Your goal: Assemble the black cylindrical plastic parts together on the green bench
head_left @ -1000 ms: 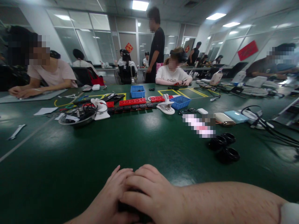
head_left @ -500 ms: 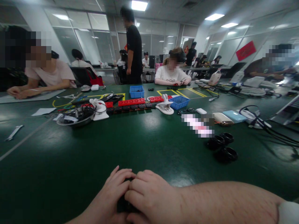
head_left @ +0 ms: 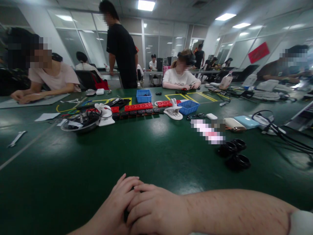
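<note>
At the bottom centre, my left hand and my right hand are closed together around a small black object. Only a dark sliver of it shows between them, so its kind is hidden. The right hand's curled fingers lie over it, tips against the left hand. My left hand wraps it from the left, with its upper fingers reaching past the right knuckles. To the right on the green table, apart from both hands, stand three black ring-shaped parts.
Farther back are a metal bowl of cables, a white clip stand, a row of red blocks, blue bins, a light-blue box and a wrench at left. Several people sit around; one in black stands.
My right fingers have shifted down over the black object, which shows less than before. The standing person in black has moved left in the background.
</note>
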Demonstrator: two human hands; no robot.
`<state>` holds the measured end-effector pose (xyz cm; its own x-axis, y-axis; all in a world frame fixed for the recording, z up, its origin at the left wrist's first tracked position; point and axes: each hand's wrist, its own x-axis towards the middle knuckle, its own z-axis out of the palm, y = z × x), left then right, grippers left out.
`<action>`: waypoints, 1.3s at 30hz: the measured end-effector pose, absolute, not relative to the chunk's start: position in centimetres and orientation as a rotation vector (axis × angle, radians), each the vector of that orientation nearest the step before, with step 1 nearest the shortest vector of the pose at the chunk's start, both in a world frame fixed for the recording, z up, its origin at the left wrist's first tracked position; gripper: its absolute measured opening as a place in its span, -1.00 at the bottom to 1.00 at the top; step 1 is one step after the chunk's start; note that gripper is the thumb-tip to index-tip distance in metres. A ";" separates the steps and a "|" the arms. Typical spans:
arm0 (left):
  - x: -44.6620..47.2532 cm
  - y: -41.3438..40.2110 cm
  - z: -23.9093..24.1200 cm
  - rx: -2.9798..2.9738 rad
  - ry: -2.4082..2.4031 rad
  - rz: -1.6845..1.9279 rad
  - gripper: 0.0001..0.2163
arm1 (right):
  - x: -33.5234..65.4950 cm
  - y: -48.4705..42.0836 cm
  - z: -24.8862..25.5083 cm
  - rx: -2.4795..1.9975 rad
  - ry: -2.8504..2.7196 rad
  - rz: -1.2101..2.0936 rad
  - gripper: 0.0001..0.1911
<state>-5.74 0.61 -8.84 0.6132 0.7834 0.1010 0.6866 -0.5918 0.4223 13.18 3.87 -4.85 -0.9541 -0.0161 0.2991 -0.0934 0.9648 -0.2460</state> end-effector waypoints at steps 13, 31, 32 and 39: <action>-6.5 0.7 -10.5 2.597 1.143 0.423 -0.40 | 14.5 3.3 -5.0 -0.155 -2.665 0.294 -0.67; -5.9 0.5 -9.3 2.501 1.194 0.398 -0.45 | 13.2 2.6 -5.1 -0.386 -2.651 0.053 -0.76; -5.9 0.5 -9.3 2.504 1.197 0.408 -0.46 | 13.2 2.6 -5.0 -0.374 -2.679 0.064 -0.78; -5.8 0.6 -9.2 2.482 1.201 0.426 -0.56 | 13.5 3.2 -4.5 -0.204 -2.816 0.144 -0.80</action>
<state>-5.83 0.58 -9.24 0.5957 0.7949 0.1152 0.6899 -0.5798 0.4335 13.52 3.22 -4.49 -0.9408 0.1561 0.3010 0.1245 0.9847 -0.1216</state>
